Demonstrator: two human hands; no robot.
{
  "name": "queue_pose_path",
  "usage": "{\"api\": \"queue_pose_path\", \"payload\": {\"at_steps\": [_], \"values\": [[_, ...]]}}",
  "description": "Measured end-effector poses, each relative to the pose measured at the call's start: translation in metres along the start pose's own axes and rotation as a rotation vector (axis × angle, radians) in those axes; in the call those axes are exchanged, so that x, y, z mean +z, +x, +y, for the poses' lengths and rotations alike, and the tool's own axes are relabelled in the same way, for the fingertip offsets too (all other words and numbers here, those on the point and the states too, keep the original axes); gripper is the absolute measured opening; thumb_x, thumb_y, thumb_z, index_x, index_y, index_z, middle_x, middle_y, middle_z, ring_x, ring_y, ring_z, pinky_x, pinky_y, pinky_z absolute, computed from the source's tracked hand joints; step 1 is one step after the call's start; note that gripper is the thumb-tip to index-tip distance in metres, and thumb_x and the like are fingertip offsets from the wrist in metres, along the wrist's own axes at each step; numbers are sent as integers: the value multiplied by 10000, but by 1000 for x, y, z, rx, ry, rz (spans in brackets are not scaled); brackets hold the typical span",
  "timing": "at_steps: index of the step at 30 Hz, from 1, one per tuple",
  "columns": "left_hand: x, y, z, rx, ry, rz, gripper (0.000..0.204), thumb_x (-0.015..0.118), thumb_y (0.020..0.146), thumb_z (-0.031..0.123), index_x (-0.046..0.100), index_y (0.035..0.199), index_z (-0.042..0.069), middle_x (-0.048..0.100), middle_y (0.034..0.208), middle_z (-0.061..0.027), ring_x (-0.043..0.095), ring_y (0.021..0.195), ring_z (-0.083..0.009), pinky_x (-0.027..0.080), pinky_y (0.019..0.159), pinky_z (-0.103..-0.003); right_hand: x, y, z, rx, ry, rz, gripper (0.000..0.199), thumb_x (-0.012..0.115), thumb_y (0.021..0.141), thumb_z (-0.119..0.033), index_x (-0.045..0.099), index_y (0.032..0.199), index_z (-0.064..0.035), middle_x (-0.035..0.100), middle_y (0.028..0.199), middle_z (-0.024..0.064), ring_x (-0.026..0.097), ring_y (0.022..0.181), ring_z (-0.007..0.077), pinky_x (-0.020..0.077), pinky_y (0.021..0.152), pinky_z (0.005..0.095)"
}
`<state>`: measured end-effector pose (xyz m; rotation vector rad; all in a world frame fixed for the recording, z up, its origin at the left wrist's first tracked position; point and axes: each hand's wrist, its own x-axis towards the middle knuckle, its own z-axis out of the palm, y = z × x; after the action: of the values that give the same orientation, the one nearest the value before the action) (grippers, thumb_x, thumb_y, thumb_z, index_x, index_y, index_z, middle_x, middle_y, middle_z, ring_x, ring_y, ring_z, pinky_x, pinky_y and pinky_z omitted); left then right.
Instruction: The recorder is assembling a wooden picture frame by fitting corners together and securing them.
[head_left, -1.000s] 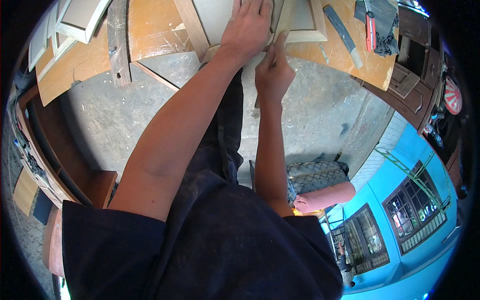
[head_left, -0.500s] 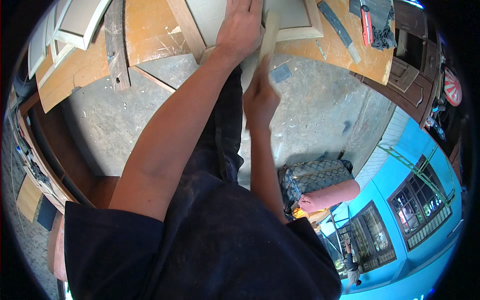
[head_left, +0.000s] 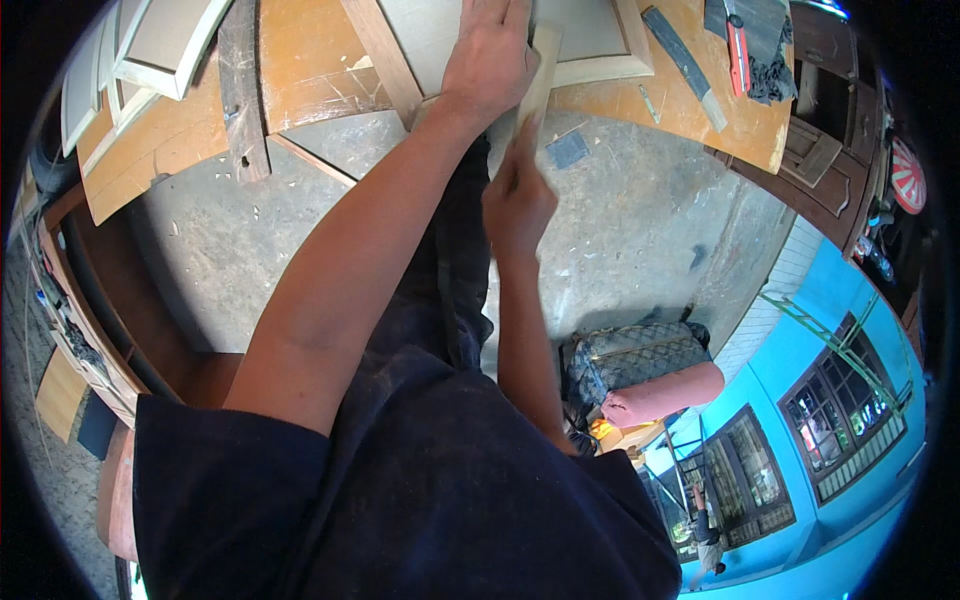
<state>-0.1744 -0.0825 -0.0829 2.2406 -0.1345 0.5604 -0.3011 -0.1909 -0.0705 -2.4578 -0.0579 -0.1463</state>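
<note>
A person leans over an orange wooden table [head_left: 690, 110]. A pale framed wooden panel [head_left: 590, 40] lies on the table at its near edge. The left hand [head_left: 490, 55] presses flat on the panel, fingers spread. The right hand [head_left: 517, 200], just below the table edge, has its fingers closed around a narrow pale wooden strip [head_left: 537, 75] that reaches up onto the panel beside the left hand.

The left hand [head_left: 492, 55] presses flat on a framed wooden panel [head_left: 600, 40] at twelve o'clock; the right hand [head_left: 517, 200] grips a pale wooden strip [head_left: 538, 70] just below it; a folded patterned mattress [head_left: 640, 362] lies at four o'clock on the concrete floor [head_left: 640, 230].
</note>
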Motion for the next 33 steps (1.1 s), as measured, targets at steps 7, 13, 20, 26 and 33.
{"api": "queue_pose_path", "payload": {"at_steps": [7, 13, 20, 26, 33], "values": [[-1, 21, 0, -152, -41, 29, 682, 465, 794, -79, 321, 1460, -91, 400, 1424, -366, 343, 1364, -517, 246, 1176, -547, 1, 72, -4, 16, 94, 32, 432, 556, 964, -108, 565, 1392, -52, 658, 704, 206, 633, 547, 285, 500, 546, 395], [-24, 14, -13, -109, -192, -31, 563, 462, 872, -33, 408, 1432, -32, 424, 1438, -308, 362, 1359, -498, 259, 1164, -553, -12, 55, 9, 198, 434, 73, 431, 534, 1016, -156, 523, 1441, -89, 573, 671, 56, 512, 526, 113, 439, 490, 284], [-78, -43, 7, -42, 343, -329, 512, 523, 994, 410, 557, 1382, 79, 449, 1520, -90, 340, 1455, -297, 161, 1184, -613, -43, 38, 23, 373, 520, -10, 425, 511, 1036, -178, 514, 1460, -153, 488, 621, -22, 451, 516, 40, 388, 423, 213], [-62, -33, -5, -10, 601, -449, 484, 386, 1053, 429, 433, 1501, 252, 337, 1599, 37, 239, 1503, -205, 92, 1220, -540, -30, 52, 15, 118, 151, -78, 412, 543, 1013, -127, 540, 1416, -41, 707, 934, 232, 660, 644, 208, 531, 617, 339], [-42, 34, -6, -144, 402, -254, 495, 434, 1008, 317, 472, 1427, 57, 384, 1537, -160, 297, 1446, -368, 174, 1175, -612, -16, 87, 10, 11, 72, 4, 417, 549, 1000, -135, 548, 1406, -42, 685, 793, 230, 690, 648, 324, 535, 585, 375]]}}
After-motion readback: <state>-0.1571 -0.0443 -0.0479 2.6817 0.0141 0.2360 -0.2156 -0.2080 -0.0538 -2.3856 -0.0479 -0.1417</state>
